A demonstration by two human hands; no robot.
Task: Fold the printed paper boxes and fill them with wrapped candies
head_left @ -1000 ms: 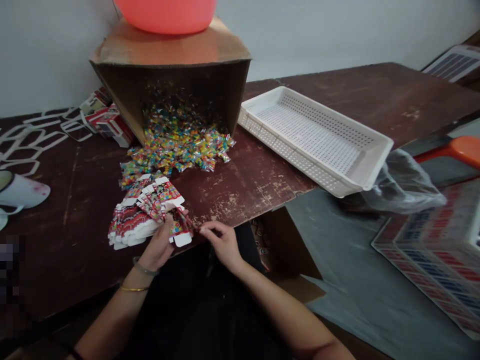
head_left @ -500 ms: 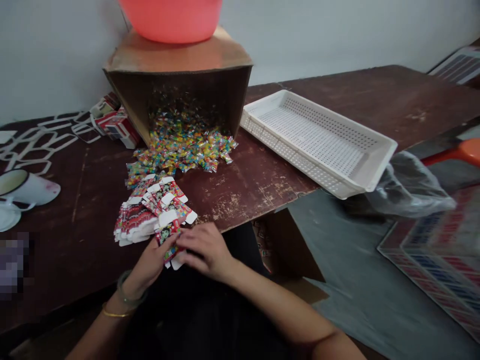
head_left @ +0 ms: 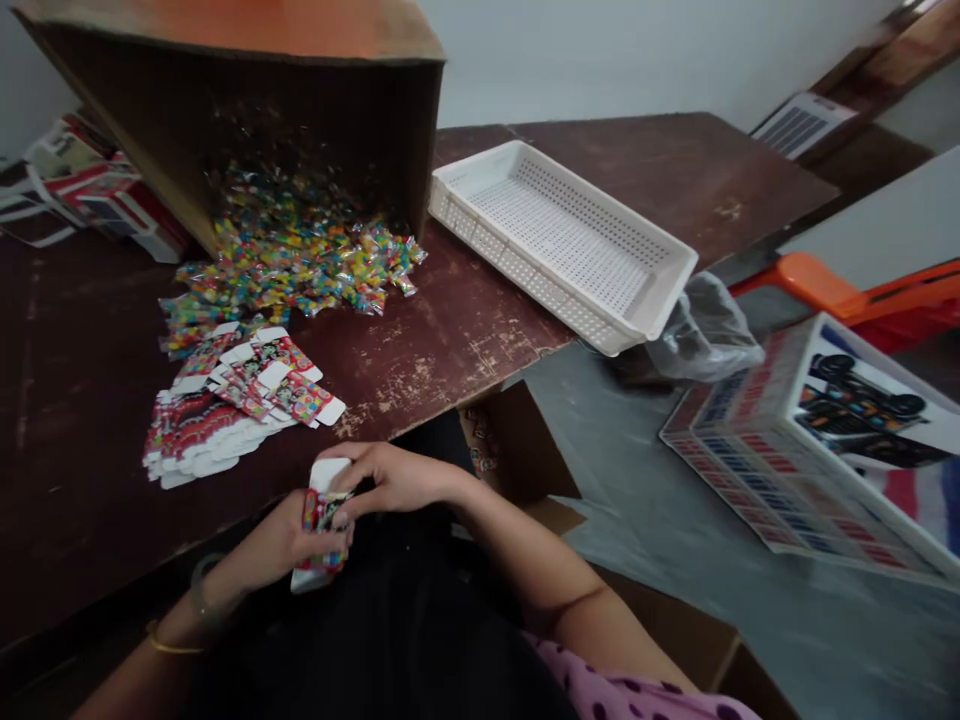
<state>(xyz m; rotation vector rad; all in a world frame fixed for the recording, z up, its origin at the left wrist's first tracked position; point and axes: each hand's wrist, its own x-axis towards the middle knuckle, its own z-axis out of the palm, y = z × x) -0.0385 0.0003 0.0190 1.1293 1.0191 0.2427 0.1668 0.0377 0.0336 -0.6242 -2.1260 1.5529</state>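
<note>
A small printed carton (head_left: 313,512), red and multicoloured with white end flaps, is in my left hand (head_left: 274,545) above my lap, just off the table's front edge. My left thumb lies across its printed face. From above, my right hand (head_left: 394,478) grips the same carton near its upper flap, thumb and fingers bent around it. On the table close by lies a stack of flat printed cartons (head_left: 199,430), fanned out, with several loose ones (head_left: 289,375) on top. Behind them, small wrapped candies (head_left: 300,260) spill from a cardboard box (head_left: 120,120) lying on its side.
A white perforated tray (head_left: 525,275) rests on the brown table (head_left: 465,345), its near corner past the edge. Below stands an open cardboard box (head_left: 536,450) with printed pieces inside. A clear plastic bag (head_left: 705,330), orange chair (head_left: 817,285) and striped crate (head_left: 765,470) are to the right.
My view has swung right and closer. Both hands, with the carton, have moved away from the stack toward my lap. My right fingers now grip the carton's upper part.
</note>
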